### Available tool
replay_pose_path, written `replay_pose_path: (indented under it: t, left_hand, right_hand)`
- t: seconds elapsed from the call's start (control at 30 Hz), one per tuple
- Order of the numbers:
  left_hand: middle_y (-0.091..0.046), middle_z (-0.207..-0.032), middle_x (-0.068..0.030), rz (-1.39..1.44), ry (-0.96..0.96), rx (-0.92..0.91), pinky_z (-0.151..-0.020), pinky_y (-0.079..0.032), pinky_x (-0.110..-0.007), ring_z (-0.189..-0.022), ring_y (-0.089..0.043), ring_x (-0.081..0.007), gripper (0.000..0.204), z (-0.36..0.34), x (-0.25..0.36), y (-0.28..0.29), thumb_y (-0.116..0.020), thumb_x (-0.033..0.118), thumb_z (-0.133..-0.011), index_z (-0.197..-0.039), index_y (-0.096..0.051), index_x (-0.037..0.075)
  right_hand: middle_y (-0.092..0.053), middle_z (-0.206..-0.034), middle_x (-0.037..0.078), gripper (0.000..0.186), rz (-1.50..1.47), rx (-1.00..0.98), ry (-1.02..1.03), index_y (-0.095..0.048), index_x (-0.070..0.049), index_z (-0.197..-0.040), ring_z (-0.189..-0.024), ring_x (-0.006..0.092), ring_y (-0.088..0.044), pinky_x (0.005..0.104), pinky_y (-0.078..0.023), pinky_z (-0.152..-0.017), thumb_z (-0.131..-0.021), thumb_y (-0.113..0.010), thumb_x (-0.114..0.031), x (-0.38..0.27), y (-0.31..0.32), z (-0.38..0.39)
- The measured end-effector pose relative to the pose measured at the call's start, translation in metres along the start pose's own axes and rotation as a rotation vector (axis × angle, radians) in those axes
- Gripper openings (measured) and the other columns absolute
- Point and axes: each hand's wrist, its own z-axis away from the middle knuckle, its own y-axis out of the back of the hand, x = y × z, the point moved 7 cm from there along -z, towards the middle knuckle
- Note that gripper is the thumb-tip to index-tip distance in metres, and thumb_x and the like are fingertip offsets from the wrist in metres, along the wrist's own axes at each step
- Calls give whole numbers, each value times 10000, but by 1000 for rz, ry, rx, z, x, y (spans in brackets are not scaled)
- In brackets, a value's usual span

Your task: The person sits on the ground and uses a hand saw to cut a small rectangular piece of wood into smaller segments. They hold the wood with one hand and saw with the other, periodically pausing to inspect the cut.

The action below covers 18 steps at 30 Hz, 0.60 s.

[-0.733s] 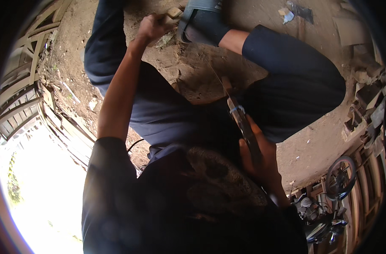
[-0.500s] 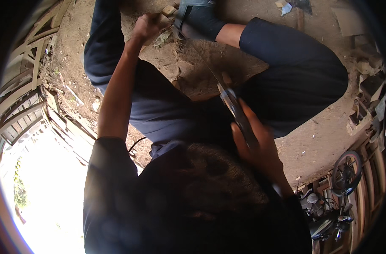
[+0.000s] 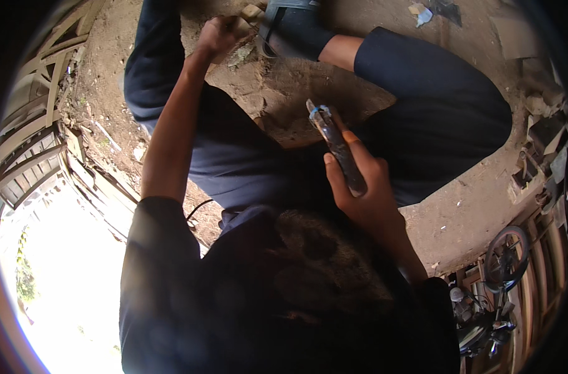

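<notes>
At the upper left, my left hand (image 3: 218,36) is closed around a pale piece of wood (image 3: 241,28), close to my sandalled foot (image 3: 290,28). My right hand (image 3: 368,177), in front of my lap, wraps around the worn dark handle of a hand tool (image 3: 340,153). Its front end shows a blue patch and points up and left, toward the wood. I cannot make out its blade now. A gap separates the handle from the wood. A small wooden block (image 3: 253,11) shows just beyond my left hand.
My bent legs (image 3: 433,112) frame the bare dirt ground (image 3: 284,93). Planks (image 3: 53,81) lean along the left, beside a bright opening. Wood scraps (image 3: 546,131) lie at the right, with a motorbike (image 3: 490,305) at the lower right. A pale blue-white scrap (image 3: 423,15) lies at the top.
My right hand has moved up and slightly left with the tool. The thin line reaching from its front toward my foot no longer shows. My left hand has barely moved.
</notes>
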Motion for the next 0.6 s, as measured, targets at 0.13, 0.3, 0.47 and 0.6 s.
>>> replay_pose_path:
  t: [0.13, 0.3, 0.47, 0.6]
  left_hand:
    - [-704, -965, -161, 8, 123, -32, -804, -517, -381, -882, -679, -262, 481, 5, 16, 7, -768, 398, -773, -1098, -683, 52]
    - [-715, -1021, -89, 121, 148, -22, -820, -513, -338, -933, -652, -162, 402, 7, 14, -2, -787, 252, -790, -1130, -677, 70]
    - [-700, -1084, -115, 380, 78, 91, -856, -506, -346, -969, -659, -197, 434, 13, 11, -3, -789, 306, -784, -1133, -674, 74]
    - [-681, -1036, -177, 93, -16, 118, -844, -513, -391, -979, -659, -321, 519, -9, -18, -10, -775, 433, -744, -1111, -673, 81]
  right_hand:
    - [-638, -793, 269, 499, -39, 142, 229, -470, 57, -1313, -779, 419, -665, 440, -528, -672, -888, -613, -163, 10, 7, 35]
    - [-652, -889, 290, 499, 54, -40, -109, -453, 60, -1331, -875, 422, -672, 433, -539, -734, -897, -593, -142, -2, -5, -2]
    - [-662, -875, 255, 469, -34, 91, 178, -481, 66, -1298, -858, 386, -682, 435, -526, -715, -896, -604, -141, -1, 9, 22]
    - [-678, -826, 181, 428, -34, 49, 89, -530, 64, -1252, -760, 296, -705, 411, -508, -636, -898, -623, -159, 7, -10, -19]
